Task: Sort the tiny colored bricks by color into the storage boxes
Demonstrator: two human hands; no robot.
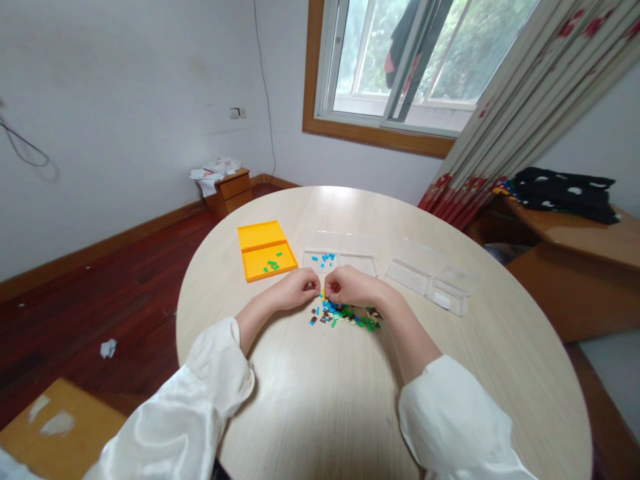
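A pile of small building bricks (367, 322) in blue, green, brown, cream and yellow lies on the round table. At its far left edge is my left hand (303, 288), fingertips pinched together; whatever is between them is too small to make out. My right hand (347, 287) reaches over the back of the pile with curled, closed fingers, and its grip is hidden. Just beyond the hands, a clear plastic case (356, 265) holds several blue bricks (326, 258) in its left compartment. An open yellow case (263, 235) on the left has several green bricks (273, 265) inside.
Another open clear case (407, 275) with divided compartments stands right of the hands. The pale round table (320, 400) has a curved edge. A small wooden cabinet (235, 189) sits by the wall, and a desk (575, 230) with dark cloth is at right.
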